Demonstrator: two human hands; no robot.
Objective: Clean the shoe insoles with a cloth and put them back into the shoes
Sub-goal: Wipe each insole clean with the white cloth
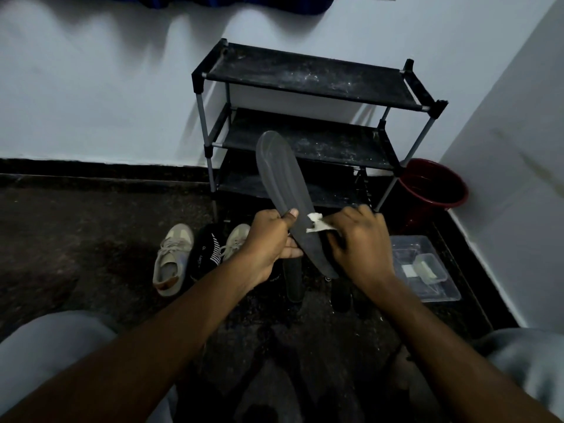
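Observation:
A long dark grey insole is held up in front of me, its toe end pointing away toward the rack. My left hand grips its lower part, thumb on top. My right hand presses a small white cloth against the insole's right edge. A second dark insole lies on the floor below my hands. Two beige lace-up shoes stand on the floor to the left, with a black shoe with white stripes between them.
A dusty black three-tier shoe rack stands against the wall ahead. A dark red bucket sits in the right corner. A clear plastic tray with small containers lies at the right. My grey-clad knees frame the bottom corners.

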